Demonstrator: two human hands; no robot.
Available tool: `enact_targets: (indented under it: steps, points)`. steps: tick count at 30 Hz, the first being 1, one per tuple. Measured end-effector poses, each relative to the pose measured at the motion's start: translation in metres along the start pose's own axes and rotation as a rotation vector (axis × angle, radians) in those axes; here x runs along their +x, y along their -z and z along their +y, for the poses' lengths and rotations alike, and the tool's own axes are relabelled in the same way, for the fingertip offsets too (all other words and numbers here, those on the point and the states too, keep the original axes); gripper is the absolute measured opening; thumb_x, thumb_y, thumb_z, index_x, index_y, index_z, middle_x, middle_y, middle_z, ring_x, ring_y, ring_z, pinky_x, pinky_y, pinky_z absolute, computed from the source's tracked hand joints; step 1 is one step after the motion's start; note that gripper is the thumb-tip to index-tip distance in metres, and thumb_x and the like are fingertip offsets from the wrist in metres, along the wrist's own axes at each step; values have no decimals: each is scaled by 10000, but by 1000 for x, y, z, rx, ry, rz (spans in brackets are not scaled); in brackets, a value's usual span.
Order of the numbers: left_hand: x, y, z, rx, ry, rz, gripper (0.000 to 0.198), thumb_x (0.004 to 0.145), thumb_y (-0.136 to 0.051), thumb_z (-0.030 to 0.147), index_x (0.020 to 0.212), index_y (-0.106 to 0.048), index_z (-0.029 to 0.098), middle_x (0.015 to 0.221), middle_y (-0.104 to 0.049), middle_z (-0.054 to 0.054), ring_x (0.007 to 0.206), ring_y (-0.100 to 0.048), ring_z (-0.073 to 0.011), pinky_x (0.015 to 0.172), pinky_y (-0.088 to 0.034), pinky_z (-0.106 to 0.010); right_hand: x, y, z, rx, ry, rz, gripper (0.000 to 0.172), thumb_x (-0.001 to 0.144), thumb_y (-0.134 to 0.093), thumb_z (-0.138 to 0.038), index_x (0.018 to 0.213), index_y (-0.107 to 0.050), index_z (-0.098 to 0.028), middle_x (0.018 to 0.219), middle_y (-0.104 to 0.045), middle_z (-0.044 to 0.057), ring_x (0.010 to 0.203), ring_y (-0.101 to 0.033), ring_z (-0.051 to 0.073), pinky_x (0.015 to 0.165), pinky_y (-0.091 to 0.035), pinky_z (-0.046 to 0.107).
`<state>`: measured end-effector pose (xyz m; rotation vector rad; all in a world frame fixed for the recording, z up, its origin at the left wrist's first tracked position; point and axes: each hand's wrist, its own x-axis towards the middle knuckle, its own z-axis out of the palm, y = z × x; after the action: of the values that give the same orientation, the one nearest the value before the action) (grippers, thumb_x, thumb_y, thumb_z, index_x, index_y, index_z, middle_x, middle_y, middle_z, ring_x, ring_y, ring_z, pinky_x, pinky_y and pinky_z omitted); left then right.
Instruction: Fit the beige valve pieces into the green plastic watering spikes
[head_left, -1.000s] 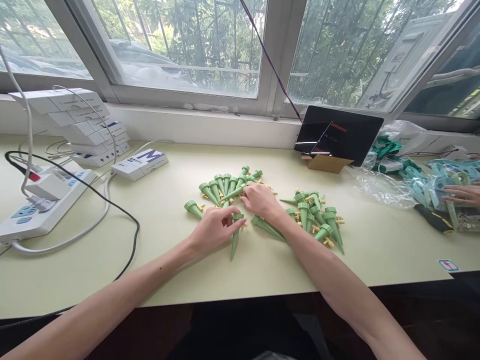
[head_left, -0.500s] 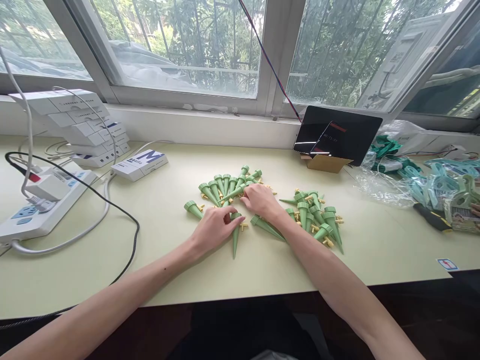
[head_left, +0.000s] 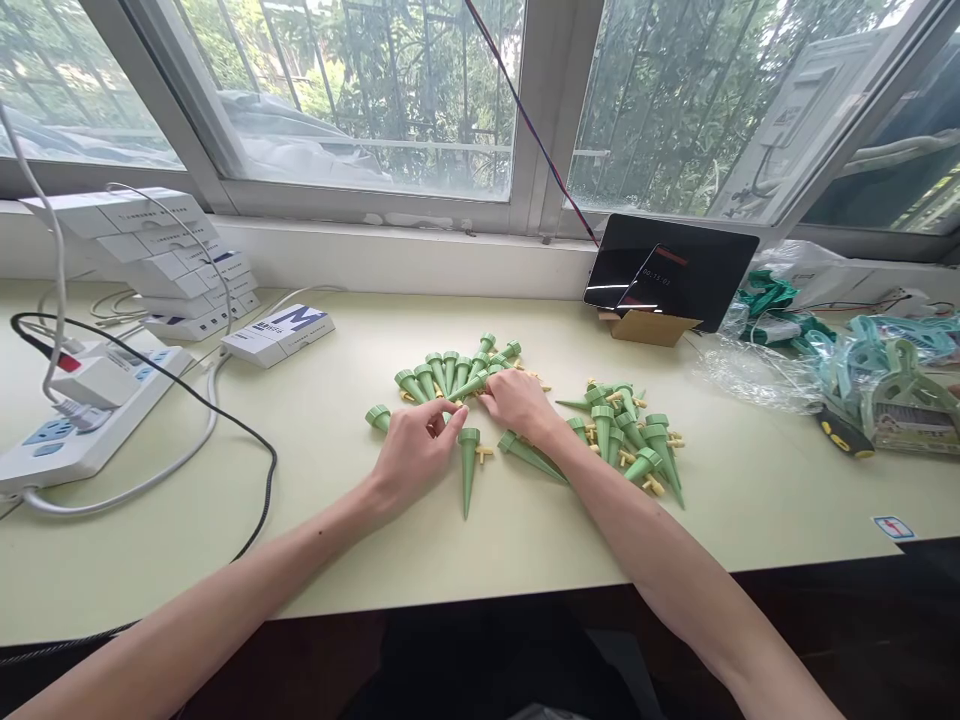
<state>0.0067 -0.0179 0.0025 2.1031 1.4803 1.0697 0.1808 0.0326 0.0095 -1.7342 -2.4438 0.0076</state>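
Green plastic plant watering spikes with ribbed caps and small yellow valves lie in two groups on the table. My right hand is closed at the near edge of the middle group, its fingertips against the cap of a slanted watering spike. Beside it, my left hand has thumb and forefinger brought together near that spike's tip; what is between them is hidden. One single spike lies just right of my left hand, point toward me. Another spike lies partly under my right wrist. The right-hand group is jumbled.
A white box and a stack of similar boxes stand at the left, near a power strip with cables. At the back, a dark tablet leans on a cardboard stand. Plastic-wrapped brush sets lie at the right.
My left hand has let go of the single spike, which stays on the table, and has shifted slightly up and left. My right hand has hardly moved. The view has tilted a little.
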Motion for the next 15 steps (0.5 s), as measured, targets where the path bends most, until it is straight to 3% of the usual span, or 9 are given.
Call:
enact_targets:
  steps: [15]
  points:
    - [4, 3, -5, -14, -12, -12, 249, 880, -559, 355, 756, -657, 163, 461, -383, 67, 437, -313, -82, 480, -265, -230, 1, -2, 1, 16, 5, 3, 211, 947, -473, -203, 891, -668, -146, 931, -705, 123, 848, -662, 229, 741, -468, 299]
